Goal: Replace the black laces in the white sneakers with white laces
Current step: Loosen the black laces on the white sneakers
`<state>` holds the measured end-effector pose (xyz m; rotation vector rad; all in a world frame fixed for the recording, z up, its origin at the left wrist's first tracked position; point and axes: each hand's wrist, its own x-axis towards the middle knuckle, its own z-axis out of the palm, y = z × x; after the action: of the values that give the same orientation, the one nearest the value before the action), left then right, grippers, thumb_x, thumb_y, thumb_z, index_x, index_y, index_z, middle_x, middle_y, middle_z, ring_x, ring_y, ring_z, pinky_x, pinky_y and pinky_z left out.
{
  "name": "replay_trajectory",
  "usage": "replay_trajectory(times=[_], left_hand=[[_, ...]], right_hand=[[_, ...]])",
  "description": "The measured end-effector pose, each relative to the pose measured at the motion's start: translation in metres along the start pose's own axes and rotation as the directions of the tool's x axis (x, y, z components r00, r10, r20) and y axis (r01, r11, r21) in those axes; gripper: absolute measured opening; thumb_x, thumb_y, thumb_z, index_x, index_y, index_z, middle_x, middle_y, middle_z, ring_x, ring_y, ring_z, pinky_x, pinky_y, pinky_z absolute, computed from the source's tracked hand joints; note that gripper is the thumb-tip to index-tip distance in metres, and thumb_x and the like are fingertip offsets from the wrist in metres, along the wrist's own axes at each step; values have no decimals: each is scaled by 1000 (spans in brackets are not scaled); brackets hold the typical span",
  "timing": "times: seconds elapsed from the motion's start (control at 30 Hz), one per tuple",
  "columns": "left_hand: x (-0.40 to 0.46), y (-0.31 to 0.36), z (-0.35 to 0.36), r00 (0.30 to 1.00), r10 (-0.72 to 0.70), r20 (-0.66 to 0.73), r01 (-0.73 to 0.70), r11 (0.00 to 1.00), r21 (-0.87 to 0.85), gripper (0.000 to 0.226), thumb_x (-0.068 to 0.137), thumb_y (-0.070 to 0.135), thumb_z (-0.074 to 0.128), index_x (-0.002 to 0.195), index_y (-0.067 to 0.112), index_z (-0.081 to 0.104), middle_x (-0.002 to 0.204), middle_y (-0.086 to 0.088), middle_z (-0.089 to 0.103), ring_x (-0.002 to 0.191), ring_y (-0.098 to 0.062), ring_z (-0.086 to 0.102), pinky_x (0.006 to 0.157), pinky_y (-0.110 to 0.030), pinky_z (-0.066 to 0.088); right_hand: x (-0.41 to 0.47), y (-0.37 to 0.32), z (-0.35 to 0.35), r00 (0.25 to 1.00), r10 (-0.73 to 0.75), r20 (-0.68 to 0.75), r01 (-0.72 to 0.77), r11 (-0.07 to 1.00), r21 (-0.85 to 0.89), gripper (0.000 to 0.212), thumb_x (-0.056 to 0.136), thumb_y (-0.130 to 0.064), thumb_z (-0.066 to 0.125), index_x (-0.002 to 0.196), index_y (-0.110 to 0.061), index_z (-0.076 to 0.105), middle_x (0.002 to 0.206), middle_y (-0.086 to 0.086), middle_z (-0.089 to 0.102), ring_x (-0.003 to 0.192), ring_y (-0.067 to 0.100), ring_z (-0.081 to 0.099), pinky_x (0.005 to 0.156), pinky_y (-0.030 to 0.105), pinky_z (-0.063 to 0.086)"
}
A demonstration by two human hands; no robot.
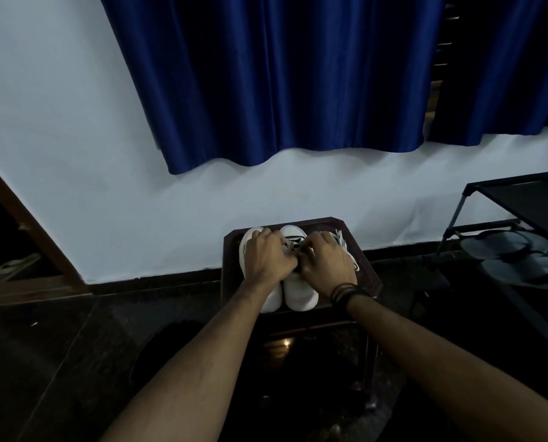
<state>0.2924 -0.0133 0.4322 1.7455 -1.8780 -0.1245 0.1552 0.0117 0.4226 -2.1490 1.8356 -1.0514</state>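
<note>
- The pair of white low-top sneakers (293, 295) stood side by side, toes toward the camera, on a small dark wooden table (366, 275) in the lower middle of the frame.
- Black laces (291, 245) still showed in the eyelets of the sneaker nearer the centre, visible in the gap between the two hands.
- The left hand (266, 260) lay over the left-hand sneaker with its fingers curled down at the lacing; it seemed to pinch the black lace, though the fingertips were hidden.
- The right hand (325, 264), dark bands at its wrist, was curled likewise over the lacing of the other sneaker; whether it gripped the lace or the tongue could not be told.
- A loose bunch of white laces (346, 247) lay on the table just right of the right hand, untouched.
- Judged from this, the step in hand was the loosening or unthreading of the black laces, an early stage of the task.
- The next move would likely call for drawing the black lace free eyelet by eyelet while steadying the sneaker.
- Behind, a white wall (59, 122) and a dark blue curtain (266, 74) filled the upper frame; a black shoe rack (521, 218) stood at the right edge.
</note>
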Motion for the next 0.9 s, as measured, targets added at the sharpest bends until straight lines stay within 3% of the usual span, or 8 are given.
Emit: replay_trajectory(times=[0.07, 0.17, 0.27, 0.4, 0.5, 0.63, 0.73, 0.9], left_hand=[[4, 0, 10, 1000, 21, 21, -23, 994, 103, 28, 73, 35, 47, 80, 18, 69, 90, -4, 64, 100, -29, 54, 87, -37, 43], [8, -2, 17, 999, 28, 26, -33, 979, 202, 21, 77, 30, 56, 84, 20, 73, 97, -3, 63, 104, -29, 47, 88, -36, 36], [6, -7, 21, 1000, -2, 11, 0, 987, 162, 17, 78, 23, 55, 78, 20, 71, 99, -2, 63, 102, -29, 44, 85, -37, 30], [0, -9, 23, 999, -16, -52, 21, 994, 107, 13, 79, 21, 52, 66, 24, 53, 89, 1, 65, 96, -26, 44, 82, -34, 28], [1, -10, 24, 996, -18, -85, 25, 996, 90, 15, 80, 22, 54, 65, 22, 57, 79, 4, 66, 90, -24, 44, 75, -31, 22], [1, -11, 24, 994, -33, -102, 34, 999, 10, 13, 76, 20, 58, 66, 19, 65, 70, 2, 66, 86, -26, 47, 74, -35, 35], [0, -9, 23, 993, -55, -107, 51, 998, -44, 12, 75, 18, 59, 67, 18, 67, 72, 1, 68, 87, -27, 48, 78, -38, 42], [-1, -8, 24, 993, -63, -104, 54, 995, -81, 12, 76, 20, 60, 69, 17, 69, 75, 0, 69, 88, -26, 48, 80, -40, 45]], right_hand=[[15, 0, 4, 998, 51, 48, -51, 999, 10, 22, 85, -24, 59, 105, -16, 56, 111, 5, 57, 101, 30, 59, 73, 42, 50], [30, 8, 12, 993, 64, 96, -67, 997, 28, 25, 82, -20, 59, 106, -17, 56, 111, 7, 62, 100, 33, 61, 75, 43, 51], [35, 22, 19, 997, 39, 73, -43, 998, 53, 18, 83, -18, 58, 100, -22, 58, 102, 1, 64, 95, 29, 62, 73, 39, 49], [31, 32, 26, 999, 18, 39, -19, 999, 29, 23, 84, -15, 56, 102, -28, 62, 102, -3, 58, 97, 25, 58, 62, 33, 42], [36, 30, 25, 993, -54, 103, 58, 997, -42, 31, 82, -14, 57, 109, -25, 68, 111, -1, 60, 105, 26, 55, 75, 39, 51], [54, 14, 14, 951, -155, 268, 215, 953, -213, 29, 91, -35, 55, 110, -20, 70, 114, 3, 64, 113, 28, 49, 92, 38, 42], [67, 7, 9, 939, -45, 340, 131, 963, -235, 29, 88, -38, 56, 102, -19, 73, 111, 10, 66, 111, 32, 56, 95, 36, 42], [72, 9, 17, 939, -61, 338, 163, 946, -281, 25, 89, -35, 54, 98, -20, 72, 108, 9, 67, 110, 29, 56, 96, 36, 37]])
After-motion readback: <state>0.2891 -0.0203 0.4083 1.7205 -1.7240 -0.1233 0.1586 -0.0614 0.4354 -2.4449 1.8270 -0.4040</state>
